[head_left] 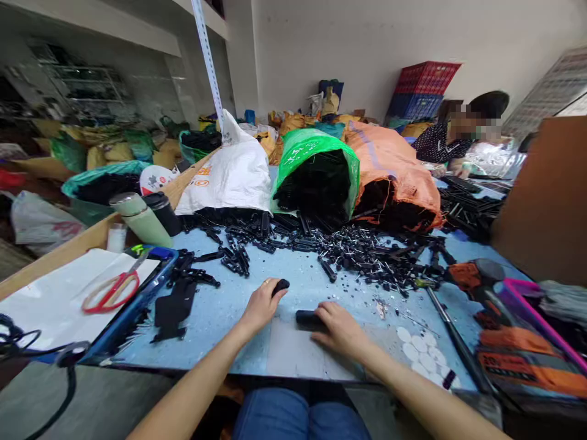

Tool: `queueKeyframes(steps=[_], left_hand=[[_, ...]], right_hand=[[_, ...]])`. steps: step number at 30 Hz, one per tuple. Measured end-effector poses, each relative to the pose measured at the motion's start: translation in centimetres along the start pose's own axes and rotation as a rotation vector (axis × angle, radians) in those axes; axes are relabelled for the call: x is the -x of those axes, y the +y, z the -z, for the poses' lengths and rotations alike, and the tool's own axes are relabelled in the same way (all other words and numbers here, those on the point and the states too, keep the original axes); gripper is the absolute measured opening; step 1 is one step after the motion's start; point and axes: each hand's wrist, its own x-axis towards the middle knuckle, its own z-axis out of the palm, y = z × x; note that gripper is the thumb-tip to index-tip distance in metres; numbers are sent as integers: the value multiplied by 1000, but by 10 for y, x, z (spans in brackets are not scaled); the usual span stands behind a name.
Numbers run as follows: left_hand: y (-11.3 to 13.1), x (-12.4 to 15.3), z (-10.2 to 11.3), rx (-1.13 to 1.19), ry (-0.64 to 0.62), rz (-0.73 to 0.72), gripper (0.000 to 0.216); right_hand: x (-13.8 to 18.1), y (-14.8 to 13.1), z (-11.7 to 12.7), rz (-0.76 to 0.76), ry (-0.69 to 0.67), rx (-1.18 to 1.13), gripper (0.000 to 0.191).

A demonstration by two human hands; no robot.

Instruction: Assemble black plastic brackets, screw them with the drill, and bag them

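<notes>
My left hand is closed around a small black part, whose rounded end sticks out past the fingers just above the blue worktable. To its right, my right hand has its fingers wrapped over a thicker black piece at a grey patch of the tabletop; the rest of that piece is hidden by the hand. Ahead of both hands spreads a heap of black plastic parts and screws. A single black part lies at the near edge of the heap.
A white sack, green bag and orange sack line the back. Red scissors and a green flask are left. A long-handled tool, white discs and orange drill lie right. A co-worker sits beyond.
</notes>
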Motion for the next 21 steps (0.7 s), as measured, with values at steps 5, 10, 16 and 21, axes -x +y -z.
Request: queueKeyframes(steps=[5, 10, 16, 21], left_hand=[[22, 41, -19, 276, -4, 63, 41], [57, 61, -45, 578, 5, 196, 47], [82, 67, -42, 328, 160, 27, 34], [100, 76, -51, 295, 248, -25, 33]], right_hand=[[15, -12, -9, 27, 105, -229, 35], [5, -24, -7, -309, 190, -1156, 51], [23, -13, 4, -102, 267, -1120, 49], [40, -8, 14, 105, 314, -781, 43]])
